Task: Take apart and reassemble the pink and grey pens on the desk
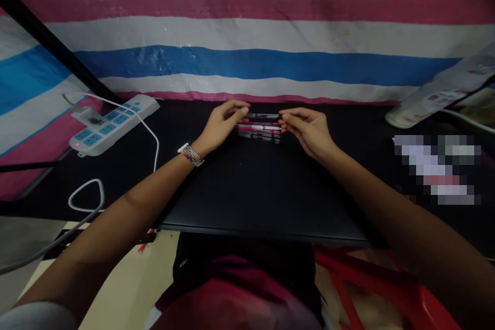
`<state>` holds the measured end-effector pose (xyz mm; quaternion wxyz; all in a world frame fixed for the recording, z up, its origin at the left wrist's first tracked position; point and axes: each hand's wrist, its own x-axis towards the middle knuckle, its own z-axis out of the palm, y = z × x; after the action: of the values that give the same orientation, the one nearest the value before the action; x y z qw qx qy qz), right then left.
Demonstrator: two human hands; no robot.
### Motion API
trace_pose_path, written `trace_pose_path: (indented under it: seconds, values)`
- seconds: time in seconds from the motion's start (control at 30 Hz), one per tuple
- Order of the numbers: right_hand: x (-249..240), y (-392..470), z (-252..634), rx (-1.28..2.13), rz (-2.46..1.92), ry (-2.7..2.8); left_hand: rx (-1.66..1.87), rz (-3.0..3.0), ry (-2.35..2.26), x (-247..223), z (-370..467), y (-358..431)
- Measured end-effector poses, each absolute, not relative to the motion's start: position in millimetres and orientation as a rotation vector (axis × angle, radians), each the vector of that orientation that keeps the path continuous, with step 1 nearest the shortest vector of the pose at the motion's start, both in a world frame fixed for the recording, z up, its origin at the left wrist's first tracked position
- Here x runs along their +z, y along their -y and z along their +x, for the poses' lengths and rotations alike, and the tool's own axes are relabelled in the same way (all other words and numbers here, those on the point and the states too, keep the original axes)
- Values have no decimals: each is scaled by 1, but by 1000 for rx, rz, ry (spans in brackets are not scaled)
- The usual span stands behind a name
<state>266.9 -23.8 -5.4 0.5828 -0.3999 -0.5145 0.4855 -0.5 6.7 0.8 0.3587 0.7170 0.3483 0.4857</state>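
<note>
A dark pen (263, 116) runs crosswise between my two hands, at the far side of a small group of pens. My left hand (225, 121) pinches its left end between thumb and fingers. At the other end, the thumb and forefinger of my right hand (307, 128) close on the same pen. Just nearer to me lie red and white pens (261, 127), side by side on the black table (255, 185). Closest in the group are dark, clear-barrelled pens (258, 136). My fingers partly cover the pens' ends.
On the left, a white power strip (116, 122) carries a plugged-in charger (89, 116) and a white cable (149, 131). A pale cylindrical container (410, 108) lies at the right. Striped sheeting (247, 64) hangs behind the table; a red chair (379, 278) is below right.
</note>
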Motion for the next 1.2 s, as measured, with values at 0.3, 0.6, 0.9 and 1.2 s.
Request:
trace_pose_path:
  seconds: [0.3, 0.6, 0.9, 1.2]
  values:
    - [-5, 23, 266, 1112, -949, 1170, 1289, 1940, -987, 4, -1, -5]
    - [-8, 22, 268, 1138, -903, 1199, 1316, 1999, -918, 0, -2, -9]
    - [-9, 20, 268, 1104, -936, 1203, 1311, 2025, -939, 7, -2, -3]
    - [5, 28, 264, 1497, -799, 992, 1442, 1762, -853, 7, 7, -2]
